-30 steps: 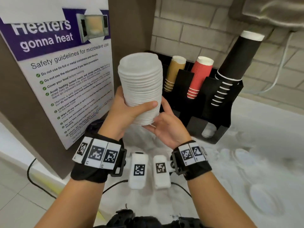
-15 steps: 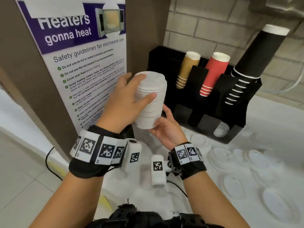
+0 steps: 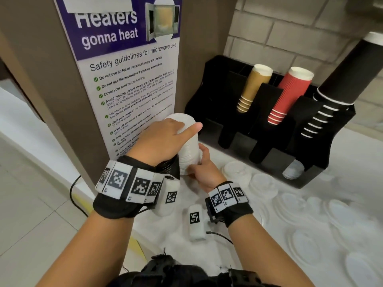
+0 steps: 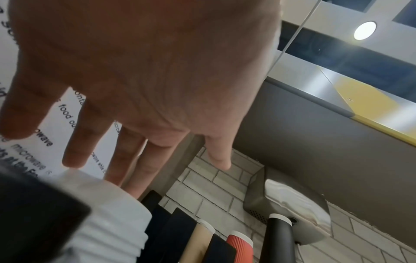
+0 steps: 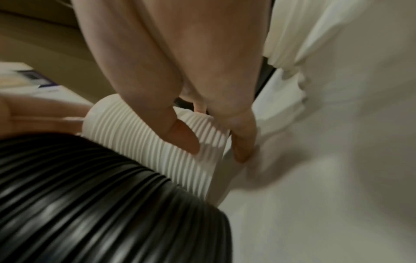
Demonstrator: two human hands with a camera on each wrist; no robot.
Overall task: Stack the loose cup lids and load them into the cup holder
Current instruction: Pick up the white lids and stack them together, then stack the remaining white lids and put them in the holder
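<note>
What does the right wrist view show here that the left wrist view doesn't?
Only the right wrist view: the right hand pinching the white lid stack's lower end, and a black ribbed stack beside it. Only the left wrist view: the left hand with straight fingers over the stack's top, the poster and the cup stacks in the holder. Both: the white lid stack.

Indoor light was bright and even; ceiling lamp [image 4: 364,30] glared in left wrist view, right wrist view motion-blurred, head view edges bowed
</note>
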